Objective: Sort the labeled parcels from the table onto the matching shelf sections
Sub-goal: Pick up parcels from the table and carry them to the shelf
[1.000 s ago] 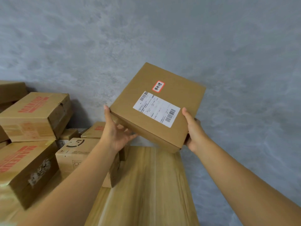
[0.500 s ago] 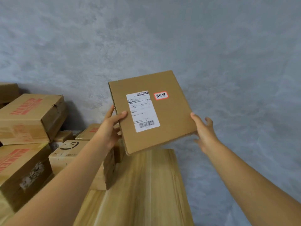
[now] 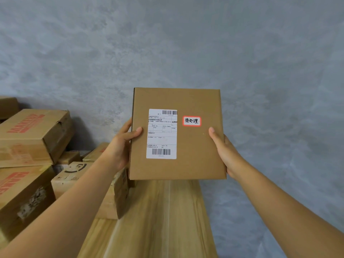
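Observation:
A flat brown cardboard parcel [image 3: 195, 155] is held upright in front of me, above the wooden table [image 3: 160, 220]. Its face carries a white shipping label [image 3: 161, 134] with barcodes and a small red-bordered sticker [image 3: 191, 121] with handwritten characters. My left hand [image 3: 121, 146] grips the parcel's left edge, thumb on the front face. My right hand [image 3: 223, 148] grips the right edge, thumb on the front too. No shelf is in view.
Several cardboard boxes are piled on the table's left: a large one with red print [image 3: 31, 135], another below it [image 3: 20, 198], and a smaller box with a smile mark [image 3: 74, 175]. A grey wall [image 3: 186, 43] stands behind. The table's right edge runs near the middle.
The parcel has turned from tilted to upright and square to me, and has come nearer. Both hands shifted along its side edges while keeping hold.

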Motion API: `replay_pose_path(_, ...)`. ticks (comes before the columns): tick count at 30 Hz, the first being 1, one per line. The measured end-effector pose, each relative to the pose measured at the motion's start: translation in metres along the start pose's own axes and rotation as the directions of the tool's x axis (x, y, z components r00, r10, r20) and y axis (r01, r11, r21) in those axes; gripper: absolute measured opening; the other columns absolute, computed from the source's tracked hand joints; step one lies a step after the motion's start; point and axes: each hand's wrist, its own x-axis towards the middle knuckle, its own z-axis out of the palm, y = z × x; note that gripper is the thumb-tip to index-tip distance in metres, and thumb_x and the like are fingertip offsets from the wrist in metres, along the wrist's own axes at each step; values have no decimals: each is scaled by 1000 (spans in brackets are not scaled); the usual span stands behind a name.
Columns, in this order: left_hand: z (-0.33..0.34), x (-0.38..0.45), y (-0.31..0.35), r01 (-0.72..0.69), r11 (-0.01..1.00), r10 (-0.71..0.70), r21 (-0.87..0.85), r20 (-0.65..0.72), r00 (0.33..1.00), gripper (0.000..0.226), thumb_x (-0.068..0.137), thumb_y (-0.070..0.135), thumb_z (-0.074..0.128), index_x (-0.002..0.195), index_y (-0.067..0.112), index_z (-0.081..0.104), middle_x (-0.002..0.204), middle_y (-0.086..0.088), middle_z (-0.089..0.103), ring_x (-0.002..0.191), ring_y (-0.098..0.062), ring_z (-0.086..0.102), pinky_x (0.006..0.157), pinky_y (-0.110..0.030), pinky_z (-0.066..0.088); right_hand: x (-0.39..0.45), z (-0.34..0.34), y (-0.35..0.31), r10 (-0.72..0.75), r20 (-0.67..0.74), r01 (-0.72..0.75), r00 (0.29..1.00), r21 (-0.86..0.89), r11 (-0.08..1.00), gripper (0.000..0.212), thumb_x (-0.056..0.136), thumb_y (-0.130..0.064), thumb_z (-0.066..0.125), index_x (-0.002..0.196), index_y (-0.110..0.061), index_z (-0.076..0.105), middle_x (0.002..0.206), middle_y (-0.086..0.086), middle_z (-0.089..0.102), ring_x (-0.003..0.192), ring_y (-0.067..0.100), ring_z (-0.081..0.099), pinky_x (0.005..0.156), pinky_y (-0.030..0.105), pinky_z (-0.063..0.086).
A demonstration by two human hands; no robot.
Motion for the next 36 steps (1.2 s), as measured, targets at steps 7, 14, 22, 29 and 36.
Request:
replay_pose_path(7, 15, 7, -14, 37, 994, -26, 101, -111, 993, 38, 93, 39, 63, 129, 26, 57, 114, -3, 74, 92, -22, 75, 66, -35, 60, 9, -12, 10, 30, -52, -31, 998, -19, 999, 58, 91, -67, 47, 132, -26, 57, 120, -1, 70, 108, 21, 68, 99, 44, 53)
replay_pose_path(14, 22, 5, -42, 182, 969, -162, 166, -127, 979, 37, 94, 48, 58, 125, 28, 59, 104, 0, 77, 89, -24, 75, 70, -36, 58, -7, -27, 37, 172, -113, -173, 979, 3, 985, 56, 91, -65, 48, 131, -26, 58, 117, 2, 71, 104, 24, 70, 96, 44, 54)
replay_pose_path(22, 41, -4, -55, 241, 958, -261, 155, 121, 958, 23, 97, 42, 56, 108, 23, 64, 94, -3, 78, 73, -18, 76, 52, -28, 57, -92, -42, 40, 144, -342, -167, 929, -39, 985, 56, 94, -59, 48, 134, -20, 57, 119, 4, 71, 107, 24, 69, 101, 45, 51)
replay_pose_path(29, 67, -54, -64, 261, 954, -300, 149, 396, 868, 41, 100, 38, 52, 134, 15, 55, 121, -10, 71, 103, -28, 70, 83, -41, 57, -227, -27, 29, 84, -670, -186, 738, -83, 979, 56, 92, -61, 50, 132, -22, 52, 117, 1, 67, 103, 21, 67, 93, 44, 54)
replay_pose_path(36, 117, -132, -66, 324, 939, -325, 112, 595, 735, 42, 99, 34, 53, 134, 11, 56, 120, -14, 70, 105, -34, 69, 80, -41, 57, -368, -14, 10, 51, -854, -188, 517, -56, 980, 45, 92, -61, 51, 124, -29, 50, 105, -12, 65, 93, 9, 66, 71, 31, 51)
